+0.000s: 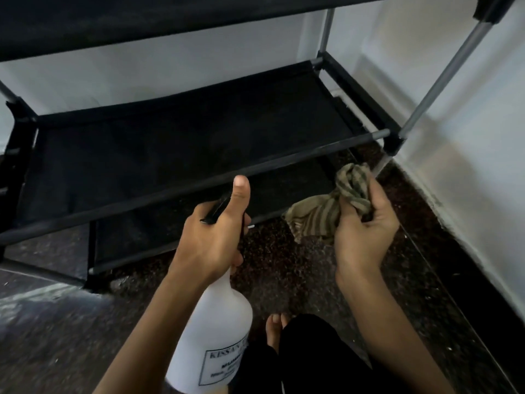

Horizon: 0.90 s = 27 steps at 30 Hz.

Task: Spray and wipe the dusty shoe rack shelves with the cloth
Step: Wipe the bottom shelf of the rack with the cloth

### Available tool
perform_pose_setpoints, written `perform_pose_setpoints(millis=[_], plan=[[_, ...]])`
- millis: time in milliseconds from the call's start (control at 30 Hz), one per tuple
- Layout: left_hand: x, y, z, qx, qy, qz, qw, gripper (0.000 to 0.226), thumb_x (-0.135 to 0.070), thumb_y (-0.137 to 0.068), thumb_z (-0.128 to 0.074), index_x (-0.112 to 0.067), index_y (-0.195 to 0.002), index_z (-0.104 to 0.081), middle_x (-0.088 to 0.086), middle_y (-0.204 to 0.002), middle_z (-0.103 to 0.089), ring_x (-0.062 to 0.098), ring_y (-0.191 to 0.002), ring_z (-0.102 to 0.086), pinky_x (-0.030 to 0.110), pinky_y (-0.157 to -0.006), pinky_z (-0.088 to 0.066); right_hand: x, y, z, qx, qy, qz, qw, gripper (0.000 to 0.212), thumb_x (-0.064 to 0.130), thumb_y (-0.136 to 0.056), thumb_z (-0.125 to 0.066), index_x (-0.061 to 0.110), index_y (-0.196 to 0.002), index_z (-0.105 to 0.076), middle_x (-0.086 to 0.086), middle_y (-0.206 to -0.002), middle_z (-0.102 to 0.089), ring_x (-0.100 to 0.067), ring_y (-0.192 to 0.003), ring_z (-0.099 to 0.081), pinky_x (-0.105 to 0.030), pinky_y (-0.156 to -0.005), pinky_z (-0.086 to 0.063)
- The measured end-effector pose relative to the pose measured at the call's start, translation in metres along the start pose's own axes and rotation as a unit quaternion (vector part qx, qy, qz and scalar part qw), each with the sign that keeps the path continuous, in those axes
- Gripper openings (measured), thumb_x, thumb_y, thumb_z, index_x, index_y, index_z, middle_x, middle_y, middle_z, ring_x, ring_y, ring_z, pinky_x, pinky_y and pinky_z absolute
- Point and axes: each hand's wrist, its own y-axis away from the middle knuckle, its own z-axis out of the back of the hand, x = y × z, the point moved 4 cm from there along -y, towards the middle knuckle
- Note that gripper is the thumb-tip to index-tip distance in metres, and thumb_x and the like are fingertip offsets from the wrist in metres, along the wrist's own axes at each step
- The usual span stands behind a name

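A black fabric shoe rack with grey metal poles fills the upper half of the view. Its middle shelf [176, 146] lies just ahead of my hands, a lower shelf [159, 231] sits beneath it near the floor, and an upper shelf [170, 18] crosses the top. My left hand [210, 240] grips the black trigger head of a white spray bottle [216, 336], thumb raised, nozzle toward the shelves. My right hand [366, 223] clutches a bunched olive striped cloth [326, 206] just in front of the rack's right front leg.
A white wall [468, 123] runs along the right, close to the rack's right poles [443, 75]. The floor [284, 268] is dark speckled stone. My bare toes [275, 328] and a dark-clothed knee show at the bottom centre.
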Motion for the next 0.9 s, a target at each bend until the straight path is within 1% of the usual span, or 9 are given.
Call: perform_pose_setpoints(millis=[133, 233, 300, 400, 467, 567, 633, 733, 900], plan=[[0.001, -0.003, -0.001, 0.0, 0.011, -0.004, 1.0, 0.091, -0.086, -0.058, -0.028, -0.003, -0.075, -0.062, 0.004, -0.057, -0.057, 0.011, -0.038, -0.051, 0.026, -0.052, -0.042, 0.009, 0.013, -0.01, 0.065, 0.033, 0.067, 0.995, 0.054, -0.015, -0.083, -0.057, 0.021, -0.124, -0.056, -0.004, -0.114, -0.053, 0.008, -0.101, -0.055, -0.009, -0.089, -0.045], [0.007, -0.006, 0.003, -0.043, 0.071, -0.015, 0.996, 0.091, -0.085, -0.06, -0.034, -0.001, -0.076, -0.064, 0.014, -0.062, -0.059, 0.015, -0.04, -0.051, 0.031, -0.047, -0.041, 0.017, 0.023, -0.03, 0.143, 0.092, 0.146, 0.975, 0.054, -0.012, -0.081, -0.056, 0.014, -0.127, -0.058, -0.007, -0.122, -0.048, -0.009, -0.112, -0.051, -0.022, -0.093, -0.049], [0.008, -0.007, 0.008, -0.056, 0.106, -0.035, 0.992, 0.088, -0.083, -0.067, -0.033, -0.003, -0.08, -0.066, 0.022, -0.07, -0.064, 0.019, -0.044, -0.055, 0.032, -0.049, -0.044, 0.028, 0.037, -0.057, 0.213, 0.193, 0.222, 0.932, 0.051, -0.001, -0.084, -0.057, 0.02, -0.131, -0.056, -0.004, -0.13, -0.045, -0.02, -0.116, -0.045, -0.033, -0.094, -0.049], [0.013, -0.006, 0.015, -0.051, 0.151, -0.058, 0.985, 0.071, -0.08, -0.076, -0.033, -0.025, -0.095, -0.074, 0.006, -0.09, -0.075, 0.019, -0.081, -0.073, 0.039, -0.073, -0.054, 0.041, 0.06, -0.101, 0.322, 0.339, 0.32, 0.824, 0.045, 0.023, -0.091, -0.055, 0.028, -0.135, -0.049, 0.001, -0.139, -0.04, -0.027, -0.118, -0.035, -0.035, -0.084, -0.047], [0.016, -0.006, 0.021, -0.066, 0.156, -0.061, 0.984, 0.071, -0.082, -0.081, -0.033, -0.026, -0.099, -0.072, 0.007, -0.091, -0.074, 0.023, -0.08, -0.072, 0.042, -0.07, -0.056, 0.041, 0.06, -0.108, 0.334, 0.394, 0.349, 0.782, 0.044, 0.026, -0.092, -0.049, 0.031, -0.135, -0.047, 0.004, -0.139, -0.04, -0.026, -0.117, -0.033, -0.035, -0.08, -0.044], [0.021, -0.01, 0.033, -0.101, 0.129, -0.086, 0.983, 0.066, -0.079, -0.083, -0.039, -0.019, -0.104, -0.055, 0.024, -0.087, -0.061, 0.023, -0.042, -0.053, 0.034, -0.039, -0.046, 0.041, 0.01, -0.082, 0.244, 0.439, 0.282, 0.817, 0.045, 0.016, -0.092, -0.033, 0.034, -0.129, -0.051, 0.007, -0.136, -0.041, -0.022, -0.117, -0.035, -0.028, -0.075, -0.04], [0.021, -0.013, 0.038, -0.118, 0.126, -0.086, 0.981, 0.044, -0.071, -0.084, -0.038, -0.03, -0.098, -0.045, 0.021, -0.085, -0.06, 0.015, -0.039, -0.049, 0.031, -0.037, -0.043, 0.038, -0.045, -0.051, 0.166, 0.468, 0.209, 0.842, 0.046, 0.007, -0.093, -0.04, 0.035, -0.128, -0.052, 0.006, -0.137, -0.041, -0.024, -0.12, -0.036, -0.032, -0.084, -0.043], [0.023, -0.02, 0.043, -0.105, 0.125, -0.074, 0.984, 0.048, -0.069, -0.08, -0.038, -0.026, -0.101, -0.043, 0.018, -0.081, -0.062, 0.017, -0.035, -0.047, 0.032, -0.039, -0.042, 0.034, -0.095, -0.025, 0.107, 0.434, 0.159, 0.88, 0.048, 0.0, -0.088, -0.05, 0.028, -0.126, -0.057, 0.001, -0.129, -0.046, -0.027, -0.117, -0.044, -0.033, -0.094, -0.043], [0.026, -0.026, 0.042, -0.102, 0.144, -0.069, 0.982, 0.043, -0.07, -0.079, -0.037, -0.03, -0.093, -0.042, 0.01, -0.073, -0.065, 0.022, -0.035, -0.043, 0.035, -0.042, -0.042, 0.02, -0.011, -0.07, 0.185, 0.312, 0.216, 0.907, 0.05, -0.001, -0.082, -0.061, 0.022, -0.127, -0.058, 0.0, -0.126, -0.045, -0.022, -0.104, -0.053, -0.03, -0.092, -0.049]])
